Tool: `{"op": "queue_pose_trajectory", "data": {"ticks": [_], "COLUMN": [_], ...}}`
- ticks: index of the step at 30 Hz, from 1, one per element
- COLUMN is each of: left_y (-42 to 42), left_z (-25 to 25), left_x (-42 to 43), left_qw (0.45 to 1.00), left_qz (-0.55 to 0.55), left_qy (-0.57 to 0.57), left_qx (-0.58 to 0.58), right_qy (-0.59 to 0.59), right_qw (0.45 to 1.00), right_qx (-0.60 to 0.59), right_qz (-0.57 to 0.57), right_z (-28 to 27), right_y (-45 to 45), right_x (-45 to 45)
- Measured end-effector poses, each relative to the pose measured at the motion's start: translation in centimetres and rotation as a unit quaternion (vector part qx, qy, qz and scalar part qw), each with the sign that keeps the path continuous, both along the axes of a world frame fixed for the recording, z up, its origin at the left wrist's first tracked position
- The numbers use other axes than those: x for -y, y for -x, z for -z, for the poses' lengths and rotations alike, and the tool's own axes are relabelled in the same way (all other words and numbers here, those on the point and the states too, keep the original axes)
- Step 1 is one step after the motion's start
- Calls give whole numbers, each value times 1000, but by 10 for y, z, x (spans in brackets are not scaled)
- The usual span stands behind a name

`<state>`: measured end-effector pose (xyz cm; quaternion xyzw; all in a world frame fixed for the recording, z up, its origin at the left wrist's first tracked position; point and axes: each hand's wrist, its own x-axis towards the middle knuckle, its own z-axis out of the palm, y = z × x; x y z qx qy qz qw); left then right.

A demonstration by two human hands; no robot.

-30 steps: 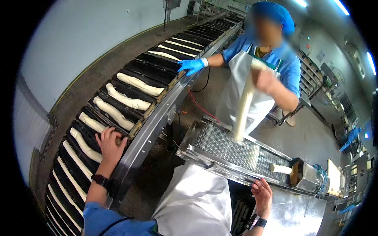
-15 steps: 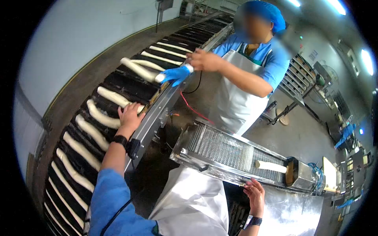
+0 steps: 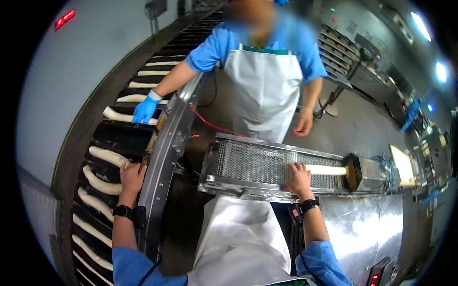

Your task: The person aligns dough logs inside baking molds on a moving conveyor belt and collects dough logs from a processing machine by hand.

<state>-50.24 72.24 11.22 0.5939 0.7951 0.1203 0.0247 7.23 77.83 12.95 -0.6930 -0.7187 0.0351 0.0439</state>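
My left hand rests at the near end of a pale dough strip on the dark slatted conveyor. Its fingers lie slightly apart over that end; their undersides are hidden. Over the metal mesh belt, my right hand has its fingers spread at the left end of another dough strip. This strip's other end meets the opening of a metal housing. I cannot tell whether the right fingertips touch the dough.
Across the mesh belt stands a co-worker in a white apron; their blue-gloved hand is on a dough strip farther up the conveyor. Several more strips lie in its slots. A metal rail edges the conveyor. A red cable hangs behind.
My right hand has moved up over the mesh belt to the dough strip's end. My left hand has shifted down-left in view. The co-worker's hands have separated, the gloved one now on a dough strip.
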Motion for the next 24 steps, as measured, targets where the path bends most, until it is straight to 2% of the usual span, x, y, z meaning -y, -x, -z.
{"op": "queue_pose_trajectory", "data": {"ticks": [1,7,8,11,12,13,14,15,17,18,19,20,21,23,24], "left_y": [3,-10,-9,-8,-5,-4,-5,-4,1,4,4,2,1,7,9], "left_z": [4,-13,-16,-14,-8,-5,-6,-8,5,7,4,0,-2,1,3], "left_x": [10,57,62,82,88,97,103,108,121,127,132,138,142,154,157], "left_qw": [999,1000,1000,1000,999,999,999,999,999,998,998,998,999,998,997], "left_qz": [22,-7,-1,-7,-7,-13,-12,-11,-10,-3,-10,-9,-5,4,18], "left_qy": [-26,-22,3,-27,-34,-28,-29,-32,-43,-63,-63,-57,-50,-61,-71], "left_qx": [-3,-21,-23,-14,-17,-16,-6,3,-6,-19,-21,-17,-13,-19,-20], "right_qy": [42,-28,-15,-17,7,38,7,48,23,12,-8,69,101,261,331], "right_qw": [999,981,985,990,998,982,945,872,787,734,659,653,600,462,438], "right_qx": [25,193,170,132,-19,-170,-309,-482,-604,-660,-738,-732,-766,-769,-769], "right_qz": [-12,-1,-12,-42,-58,-70,-105,-74,-123,-162,-145,-185,-206,-357,-328], "right_z": [-12,11,8,-10,-25,-38,-55,-99,-163,-175,-185,-204,-216,-213,-217], "right_y": [1,-18,-15,7,13,21,34,65,105,120,139,153,177,207,217], "right_x": [-3,-7,-4,1,-1,-1,-3,9,30,34,44,49,61,64,73]}}
